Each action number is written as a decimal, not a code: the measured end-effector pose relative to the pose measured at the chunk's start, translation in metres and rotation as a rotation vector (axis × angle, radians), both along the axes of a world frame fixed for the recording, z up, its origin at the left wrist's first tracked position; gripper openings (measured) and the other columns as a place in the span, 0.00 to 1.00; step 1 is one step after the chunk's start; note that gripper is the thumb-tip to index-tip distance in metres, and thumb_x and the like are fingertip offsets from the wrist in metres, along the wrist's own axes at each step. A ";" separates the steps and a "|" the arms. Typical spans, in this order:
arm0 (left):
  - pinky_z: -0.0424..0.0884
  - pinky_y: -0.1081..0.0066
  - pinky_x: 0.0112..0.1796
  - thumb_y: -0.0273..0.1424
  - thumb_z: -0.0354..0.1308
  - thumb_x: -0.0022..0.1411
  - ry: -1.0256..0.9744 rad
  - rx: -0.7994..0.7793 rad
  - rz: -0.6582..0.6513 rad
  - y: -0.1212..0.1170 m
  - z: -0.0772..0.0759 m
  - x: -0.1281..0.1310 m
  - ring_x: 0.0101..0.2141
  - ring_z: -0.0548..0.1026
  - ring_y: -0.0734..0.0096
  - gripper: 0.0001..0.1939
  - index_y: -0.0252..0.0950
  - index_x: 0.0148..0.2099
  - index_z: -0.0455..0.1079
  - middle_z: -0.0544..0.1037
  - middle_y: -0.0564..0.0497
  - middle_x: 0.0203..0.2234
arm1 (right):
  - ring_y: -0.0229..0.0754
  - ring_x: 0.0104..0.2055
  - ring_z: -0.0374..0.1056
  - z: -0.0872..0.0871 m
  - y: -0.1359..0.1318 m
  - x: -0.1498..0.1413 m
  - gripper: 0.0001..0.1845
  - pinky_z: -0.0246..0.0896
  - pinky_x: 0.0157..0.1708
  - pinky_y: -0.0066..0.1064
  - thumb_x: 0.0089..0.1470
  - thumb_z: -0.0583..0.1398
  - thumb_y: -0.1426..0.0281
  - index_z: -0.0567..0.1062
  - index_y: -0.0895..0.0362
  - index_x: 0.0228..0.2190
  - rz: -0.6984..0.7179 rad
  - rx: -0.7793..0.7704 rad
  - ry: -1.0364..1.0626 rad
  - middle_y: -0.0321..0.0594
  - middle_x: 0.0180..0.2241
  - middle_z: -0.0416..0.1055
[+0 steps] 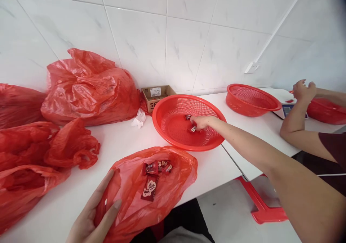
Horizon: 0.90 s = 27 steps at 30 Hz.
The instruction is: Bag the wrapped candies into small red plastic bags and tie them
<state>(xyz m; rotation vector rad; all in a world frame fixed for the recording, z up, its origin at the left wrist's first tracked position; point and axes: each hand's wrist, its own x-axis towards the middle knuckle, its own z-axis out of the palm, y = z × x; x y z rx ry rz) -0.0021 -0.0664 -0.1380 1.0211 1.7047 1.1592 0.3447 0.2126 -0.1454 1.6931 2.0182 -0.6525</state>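
Here, the right hand (201, 123) curls low over wrapped candies (193, 129) in the red plastic basket (189, 98) at twelve o'clock, any grip unclear; the open left hand (92, 214) touches a red plastic bag (173, 199) holding more candies (149, 187) at seven o'clock.

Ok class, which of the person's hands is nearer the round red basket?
Right. The right hand reaches into the basket, among wrapped sweets; the left hand is outside it, touching a red plastic bag.
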 end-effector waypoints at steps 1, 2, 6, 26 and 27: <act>0.45 0.63 0.66 0.49 0.57 0.60 -0.017 0.004 0.004 0.000 0.000 0.000 0.66 0.55 0.61 0.30 0.54 0.63 0.62 0.63 0.64 0.64 | 0.41 0.29 0.68 -0.001 -0.001 -0.001 0.32 0.57 0.26 0.29 0.42 0.67 0.71 0.66 0.56 0.50 0.009 -0.006 0.004 0.42 0.37 0.71; 0.47 0.63 0.66 0.48 0.58 0.60 -0.032 0.003 0.004 0.000 -0.001 -0.001 0.65 0.56 0.60 0.30 0.54 0.63 0.62 0.63 0.63 0.64 | 0.41 0.29 0.68 -0.001 -0.002 -0.003 0.30 0.57 0.26 0.29 0.41 0.67 0.72 0.67 0.55 0.48 0.020 -0.018 0.010 0.41 0.36 0.70; 0.55 0.59 0.63 0.49 0.62 0.55 -0.090 0.000 -0.004 0.000 -0.013 -0.010 0.64 0.58 0.55 0.36 0.54 0.65 0.60 0.64 0.59 0.64 | 0.41 0.27 0.68 0.005 -0.006 -0.009 0.20 0.58 0.25 0.29 0.39 0.66 0.74 0.70 0.56 0.37 0.058 -0.075 0.072 0.39 0.32 0.70; 0.48 0.58 0.65 0.44 0.61 0.58 -0.095 0.074 -0.020 -0.007 -0.009 -0.018 0.65 0.57 0.58 0.29 0.48 0.62 0.66 0.66 0.54 0.63 | 0.45 0.42 0.71 0.057 -0.142 -0.157 0.25 0.62 0.34 0.31 0.50 0.63 0.67 0.70 0.55 0.51 0.554 -0.090 0.446 0.45 0.47 0.73; 0.48 0.57 0.65 0.44 0.61 0.58 -0.093 0.072 -0.015 -0.007 -0.009 -0.018 0.65 0.58 0.57 0.30 0.48 0.62 0.65 0.66 0.53 0.63 | 0.43 0.41 0.71 0.064 -0.137 -0.150 0.25 0.63 0.34 0.30 0.51 0.62 0.66 0.71 0.55 0.51 0.520 -0.146 0.505 0.44 0.48 0.73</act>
